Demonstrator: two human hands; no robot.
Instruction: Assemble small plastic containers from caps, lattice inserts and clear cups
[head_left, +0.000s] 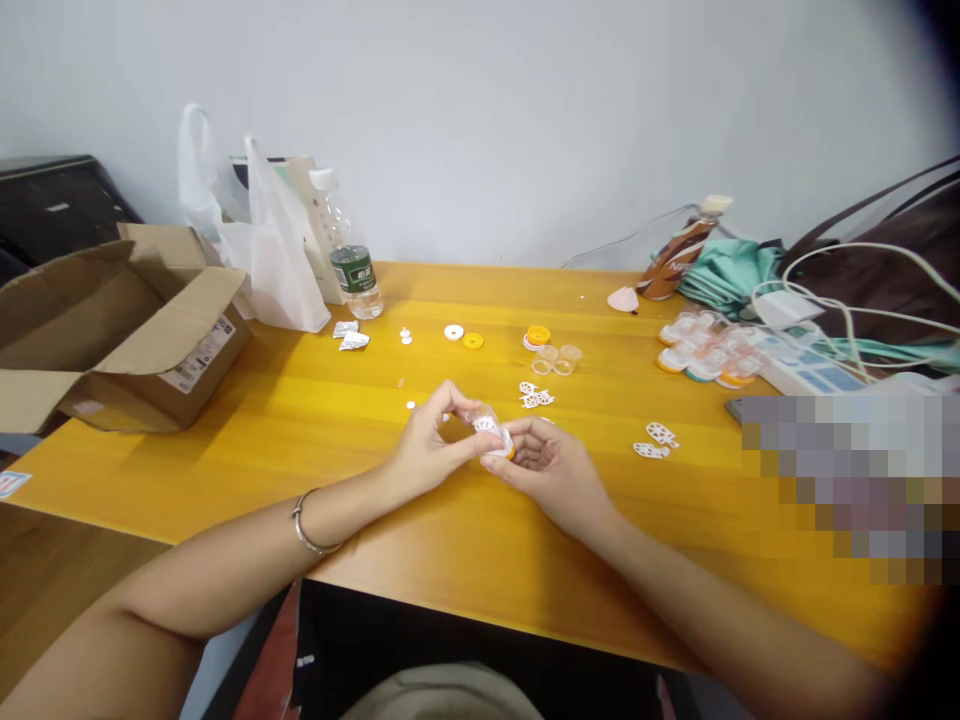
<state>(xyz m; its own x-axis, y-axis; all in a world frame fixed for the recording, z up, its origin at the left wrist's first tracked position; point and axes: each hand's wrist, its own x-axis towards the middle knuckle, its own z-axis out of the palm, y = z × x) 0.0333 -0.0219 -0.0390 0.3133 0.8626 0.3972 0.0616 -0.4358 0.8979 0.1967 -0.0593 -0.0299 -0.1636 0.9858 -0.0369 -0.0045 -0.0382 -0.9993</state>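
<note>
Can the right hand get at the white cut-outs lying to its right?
Probably yes: the cut-outs lie on bare table close to the right hand, with nothing between. That hand does share a small capsule with the left hand.

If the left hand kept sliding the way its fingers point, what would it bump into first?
The left hand points right, at the small clear capsule both hands pinch; beyond that, probably the right hand.
</note>
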